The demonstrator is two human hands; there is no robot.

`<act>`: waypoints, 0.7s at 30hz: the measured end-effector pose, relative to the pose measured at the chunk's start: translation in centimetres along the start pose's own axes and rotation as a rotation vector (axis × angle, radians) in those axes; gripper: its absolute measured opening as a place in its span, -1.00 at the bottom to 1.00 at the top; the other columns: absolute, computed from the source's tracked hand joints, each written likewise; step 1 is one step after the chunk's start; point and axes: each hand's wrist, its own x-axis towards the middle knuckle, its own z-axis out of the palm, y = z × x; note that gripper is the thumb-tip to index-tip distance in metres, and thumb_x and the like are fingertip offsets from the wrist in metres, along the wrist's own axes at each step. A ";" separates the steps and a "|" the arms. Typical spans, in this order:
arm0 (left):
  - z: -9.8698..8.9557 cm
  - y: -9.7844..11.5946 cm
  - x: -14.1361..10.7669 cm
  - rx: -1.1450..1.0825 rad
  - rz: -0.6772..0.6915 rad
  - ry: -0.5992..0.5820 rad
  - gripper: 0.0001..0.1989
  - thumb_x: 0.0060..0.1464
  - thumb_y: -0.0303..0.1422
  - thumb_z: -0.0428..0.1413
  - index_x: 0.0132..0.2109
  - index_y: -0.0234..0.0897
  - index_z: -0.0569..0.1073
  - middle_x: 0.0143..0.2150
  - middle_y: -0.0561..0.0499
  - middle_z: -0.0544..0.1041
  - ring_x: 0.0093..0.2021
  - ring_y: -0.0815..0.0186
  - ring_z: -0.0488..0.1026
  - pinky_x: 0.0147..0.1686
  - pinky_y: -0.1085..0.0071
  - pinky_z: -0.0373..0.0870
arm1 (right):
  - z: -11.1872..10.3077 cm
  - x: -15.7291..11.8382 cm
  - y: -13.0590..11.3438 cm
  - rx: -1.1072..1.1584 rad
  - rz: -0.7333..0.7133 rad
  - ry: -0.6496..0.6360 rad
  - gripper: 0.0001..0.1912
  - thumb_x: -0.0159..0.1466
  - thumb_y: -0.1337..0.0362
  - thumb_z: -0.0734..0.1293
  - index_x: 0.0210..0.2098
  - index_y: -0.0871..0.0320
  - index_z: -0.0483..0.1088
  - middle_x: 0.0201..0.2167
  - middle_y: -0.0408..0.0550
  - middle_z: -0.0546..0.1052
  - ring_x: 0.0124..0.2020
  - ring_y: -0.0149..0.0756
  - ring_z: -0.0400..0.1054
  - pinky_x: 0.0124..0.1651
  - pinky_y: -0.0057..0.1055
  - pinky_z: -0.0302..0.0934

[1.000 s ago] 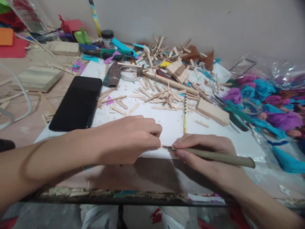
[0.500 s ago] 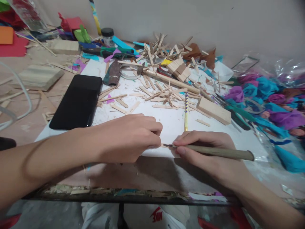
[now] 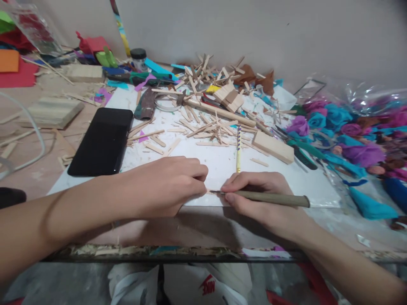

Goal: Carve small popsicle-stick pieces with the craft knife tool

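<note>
My left hand (image 3: 178, 182) is closed, its fingers pinching a small wooden stick (image 3: 208, 191); only the stick's tip shows past the fingertips. From the right, my right hand (image 3: 260, 192) grips a craft knife (image 3: 275, 198) with a round olive-brown handle. Its thin dark blade points left and touches or nearly touches the stick tip. Both hands are low over the front edge of a white sheet (image 3: 203, 163). Just beyond my right hand lies a yellow pencil (image 3: 238, 152) with dark dots.
Behind the hands spreads a pile of wooden sticks (image 3: 211, 127), with a hammer (image 3: 219, 111) and a wood block (image 3: 272, 146). A black phone (image 3: 101, 142) lies at left. Pliers (image 3: 305, 152) and crumpled coloured paper (image 3: 362, 152) fill the right. The table's front edge (image 3: 159, 256) holds shavings.
The view has shifted, so most things appear farther left. The knife blade's tip sits a little nearer the left fingertips' stick; both hands keep their grips.
</note>
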 end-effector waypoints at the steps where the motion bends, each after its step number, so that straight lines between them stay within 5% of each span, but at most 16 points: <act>1: 0.0 0.0 0.0 -0.006 0.003 0.002 -0.73 0.36 -0.59 0.09 -0.02 -0.29 0.67 -0.15 -0.06 0.55 -0.18 0.19 0.43 -0.21 0.24 0.27 | -0.1 0.0 0.1 0.001 -0.001 -0.004 -0.93 0.22 0.29 0.49 -0.40 0.06 0.66 -0.38 -0.08 0.70 -0.38 -0.25 0.50 -0.38 -0.40 0.29; 21: 0.0 0.1 0.0 -0.027 0.002 -0.001 -0.72 0.36 -0.61 0.04 -0.06 -0.30 0.64 -0.17 -0.08 0.53 -0.18 0.20 0.44 -0.22 0.28 0.29 | 0.1 -0.2 0.2 0.041 0.001 -0.012 -0.92 0.20 0.31 0.48 -0.44 0.07 0.64 -0.41 -0.08 0.68 -0.41 -0.28 0.45 -0.40 -0.40 0.26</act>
